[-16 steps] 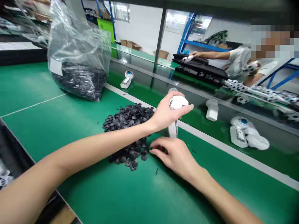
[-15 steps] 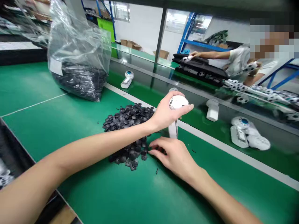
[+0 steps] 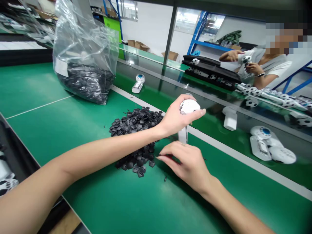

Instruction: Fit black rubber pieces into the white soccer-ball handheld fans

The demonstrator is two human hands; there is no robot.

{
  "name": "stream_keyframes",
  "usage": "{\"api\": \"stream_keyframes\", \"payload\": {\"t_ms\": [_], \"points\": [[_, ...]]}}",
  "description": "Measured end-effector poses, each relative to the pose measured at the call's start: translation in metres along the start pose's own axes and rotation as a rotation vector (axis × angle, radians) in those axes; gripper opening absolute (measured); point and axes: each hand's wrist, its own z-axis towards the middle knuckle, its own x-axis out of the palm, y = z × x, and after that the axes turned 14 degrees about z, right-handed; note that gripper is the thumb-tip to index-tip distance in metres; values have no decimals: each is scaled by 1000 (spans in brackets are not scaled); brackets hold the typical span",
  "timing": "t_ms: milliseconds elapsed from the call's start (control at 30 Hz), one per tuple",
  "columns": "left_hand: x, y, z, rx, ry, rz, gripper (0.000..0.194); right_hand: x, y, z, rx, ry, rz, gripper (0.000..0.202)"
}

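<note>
My left hand (image 3: 179, 113) is wrapped round the round head of a white device (image 3: 189, 106), whose white handle hangs down toward the green table (image 3: 117, 201). Below it, my right hand (image 3: 186, 159) has thumb and forefinger nearly together beside a pile of black pentagonal pieces (image 3: 136, 122); whether anything small sits between those fingertips is too fine to make out. My left forearm crosses over the pile and hides part of it. One small dark piece (image 3: 165, 178) lies on the table below my right hand.
A clear plastic bag of black pieces (image 3: 85, 78) stands at the back left. White devices (image 3: 138, 84) lie on the green belt (image 3: 209, 130) beyond the white strip, several of them at the right. Across the belt, a person (image 3: 265, 65) holds a black-and-white device.
The view has shifted slightly, and devices at the right appear further right. My right thumb and forefinger look closer together. The person opposite has brought both hands together at one device.
</note>
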Motion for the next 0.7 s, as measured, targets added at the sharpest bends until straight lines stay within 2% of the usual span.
{"api": "stream_keyframes", "payload": {"t_ms": [100,200,433,567,633,700], "points": [[-1,2,0,-22,10,7,49,-13,7,-4,-374,-147,-161,17],[-1,4,1,-31,3,0,50,-22,11,-5,-493,-162,-245,22],[-2,-2,0,-33,-25,3,47,-33,16,-3,-530,-184,-317,25],[-2,-1,2,-33,-15,-12,46,-37,24,4,-445,-101,-276,21],[-2,0,2,-46,-11,-42,49,-37,26,8,-379,-168,-219,19],[-1,1,1,-59,-7,-75,53,-41,27,9,-300,-295,-212,25]]}}
